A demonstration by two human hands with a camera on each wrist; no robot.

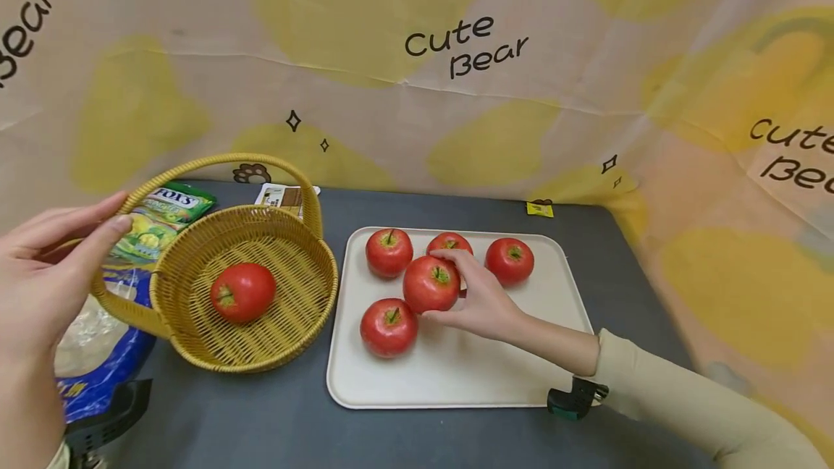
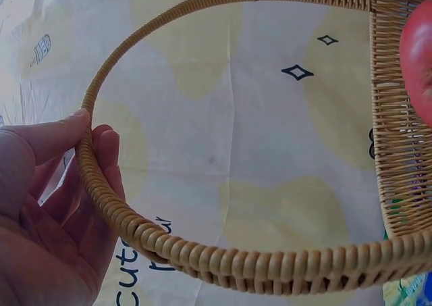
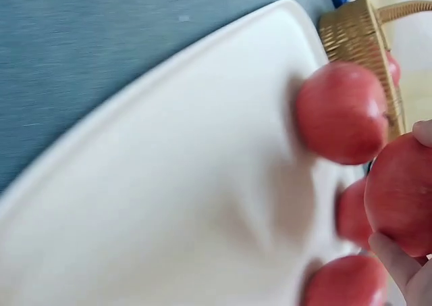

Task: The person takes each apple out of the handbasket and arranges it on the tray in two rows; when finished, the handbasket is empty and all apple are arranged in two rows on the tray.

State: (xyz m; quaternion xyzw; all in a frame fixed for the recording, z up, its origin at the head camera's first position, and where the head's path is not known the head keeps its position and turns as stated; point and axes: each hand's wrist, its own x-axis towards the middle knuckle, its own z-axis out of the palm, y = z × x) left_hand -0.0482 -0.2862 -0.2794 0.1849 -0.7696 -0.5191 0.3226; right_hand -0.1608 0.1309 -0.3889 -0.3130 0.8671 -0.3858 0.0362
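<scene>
My left hand [image 1: 48, 266] pinches the arched handle [image 2: 101, 177] of a yellow wicker basket [image 1: 306, 339] between thumb and fingers. One red apple [image 1: 244, 292] lies inside the basket. Over a white tray [image 1: 456, 386], my right hand [image 1: 485, 299] grips another red apple [image 1: 426, 284] with thumb and fingers around its sides. In the right wrist view this held apple [image 3: 401, 191] appears raised off the tray. Several more apples sit on the tray, among them one at the front left [image 1: 389, 328] and one at the right [image 1: 510, 261]. The one behind my fingers is partly hidden.
Left of and behind the basket lie a green Fox's candy bag [image 1: 172, 201] and a blue-and-clear package [image 1: 98, 339]. A brown-and-white packet [image 1: 283, 197] is behind the basket. A small yellow packet [image 1: 539, 208] lies by the patterned cloth backdrop [image 1: 404, 114].
</scene>
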